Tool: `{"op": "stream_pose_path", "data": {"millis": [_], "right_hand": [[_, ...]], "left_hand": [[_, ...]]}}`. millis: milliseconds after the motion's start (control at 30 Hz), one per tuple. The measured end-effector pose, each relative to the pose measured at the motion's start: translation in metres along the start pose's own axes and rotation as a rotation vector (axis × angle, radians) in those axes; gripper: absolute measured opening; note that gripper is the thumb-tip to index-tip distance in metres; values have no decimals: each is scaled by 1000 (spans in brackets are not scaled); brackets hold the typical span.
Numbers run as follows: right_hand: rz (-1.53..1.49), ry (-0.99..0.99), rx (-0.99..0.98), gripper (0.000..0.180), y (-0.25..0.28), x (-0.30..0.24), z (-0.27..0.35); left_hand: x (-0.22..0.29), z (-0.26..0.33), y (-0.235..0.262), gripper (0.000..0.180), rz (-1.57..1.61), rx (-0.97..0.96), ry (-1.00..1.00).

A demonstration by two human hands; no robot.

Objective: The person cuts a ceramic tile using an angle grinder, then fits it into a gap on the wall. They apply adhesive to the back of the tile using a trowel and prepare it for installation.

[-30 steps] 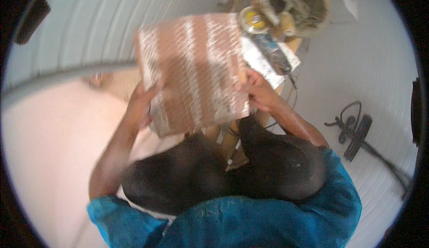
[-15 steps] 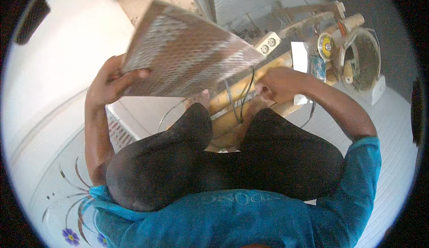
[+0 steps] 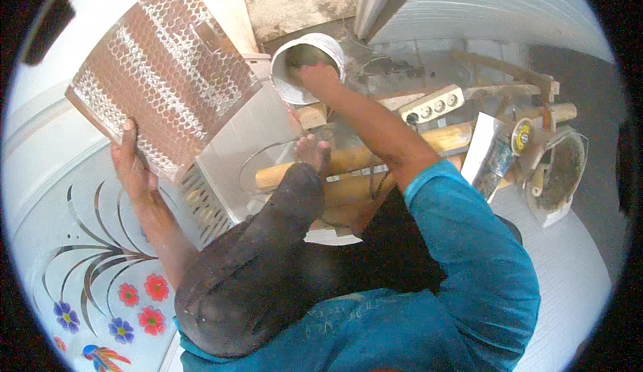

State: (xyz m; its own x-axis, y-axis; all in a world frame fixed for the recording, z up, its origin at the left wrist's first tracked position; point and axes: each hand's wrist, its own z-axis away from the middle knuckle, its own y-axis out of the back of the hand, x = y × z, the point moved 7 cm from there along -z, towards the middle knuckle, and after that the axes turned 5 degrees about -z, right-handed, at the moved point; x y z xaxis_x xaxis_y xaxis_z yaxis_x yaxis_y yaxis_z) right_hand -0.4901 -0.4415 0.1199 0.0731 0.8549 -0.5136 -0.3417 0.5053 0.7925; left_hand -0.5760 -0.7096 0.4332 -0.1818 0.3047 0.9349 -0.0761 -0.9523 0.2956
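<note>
My left hand [image 3: 132,164] grips the lower edge of a brown tile [image 3: 161,84] with a shiny bumpy pattern, holding it tilted up at the upper left. My right hand [image 3: 315,77] reaches into a white bucket [image 3: 284,87] at the top centre; its fingers dip inside, so whether they hold anything is hidden. I sit with dark trousers [image 3: 268,265] and a bare foot [image 3: 313,152] resting on a wooden handle [image 3: 365,157].
A white power strip [image 3: 432,104], a grinder with a yellow disc [image 3: 519,137], a round pan with mortar [image 3: 559,171] and wooden sticks lie at the right. A grey tile [image 3: 248,144] lies under the brown one. Flower-patterned flooring [image 3: 100,291] spreads lower left.
My right hand let go of the tile and moved up into the white bucket. The left hand alone now holds the tile, swung further left.
</note>
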Motion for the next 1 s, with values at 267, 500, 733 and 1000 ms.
{"op": "stream_pose_path", "data": {"millis": [267, 500, 733, 1000], "right_hand": [[-297, -77, 301, 17, 1, 18, -3], [-419, 151, 563, 23, 46, -13, 18], [-1450, -92, 720, 23, 69, 61, 79], [-1548, 136, 582, 22, 200, -26, 79]], "left_hand": [[-47, -4, 0, 57, 208, 16, 161], [-50, -10, -9, 53, 410, -152, 92], [-82, -6, -18, 47, 418, -57, 219], [-94, -16, -29, 40, 350, -177, 299]]}}
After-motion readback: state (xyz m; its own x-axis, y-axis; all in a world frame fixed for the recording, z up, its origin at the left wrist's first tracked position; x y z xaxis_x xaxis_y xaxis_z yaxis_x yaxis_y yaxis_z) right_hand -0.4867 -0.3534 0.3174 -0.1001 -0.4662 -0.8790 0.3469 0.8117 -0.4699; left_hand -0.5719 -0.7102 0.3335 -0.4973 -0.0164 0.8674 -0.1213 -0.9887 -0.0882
